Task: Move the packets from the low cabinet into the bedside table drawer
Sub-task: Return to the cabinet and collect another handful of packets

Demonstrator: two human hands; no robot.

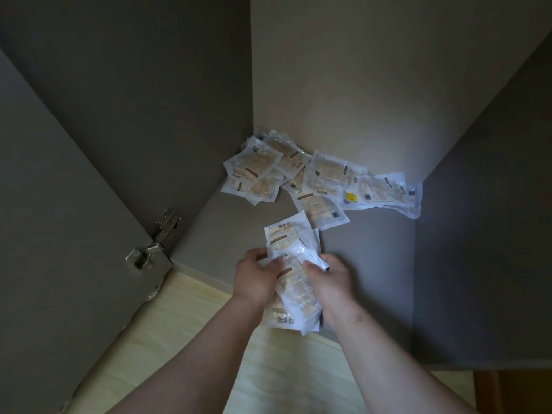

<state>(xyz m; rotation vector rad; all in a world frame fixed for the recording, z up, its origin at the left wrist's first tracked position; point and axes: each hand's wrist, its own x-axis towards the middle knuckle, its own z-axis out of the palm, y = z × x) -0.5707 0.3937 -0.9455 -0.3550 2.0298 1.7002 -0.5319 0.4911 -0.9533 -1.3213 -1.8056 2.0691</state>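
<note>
Holding a bundle of packets [291, 264] in both hands, you're just above the shelf of the low cabinet [373, 255], near its front edge. Your left hand [257, 276] grips the bundle's left side, fingers curled onto the top packet. Your right hand [331, 279] grips the right side, thumb pressed on top. The hands are close together, with only the bundle between them. The bundle is several packets thick and fanned unevenly: the top end points into the cabinet, the bottom end hangs past your wrists over the floor [191, 324].

More loose packets [257, 171] are on the shelf, heaped in the back left corner and overlapping. The heap trails right along the back wall [328, 85] as far as the right side panel. A single packet [321, 207] lies flat in front of that row, between the heap and your bundle. It sits just beside the bundle's top edge; I can't tell whether they touch.

The cabinet door [74, 219] stands open on your left, with its hinge [155, 243] in view. The floor is pale wood.
</note>
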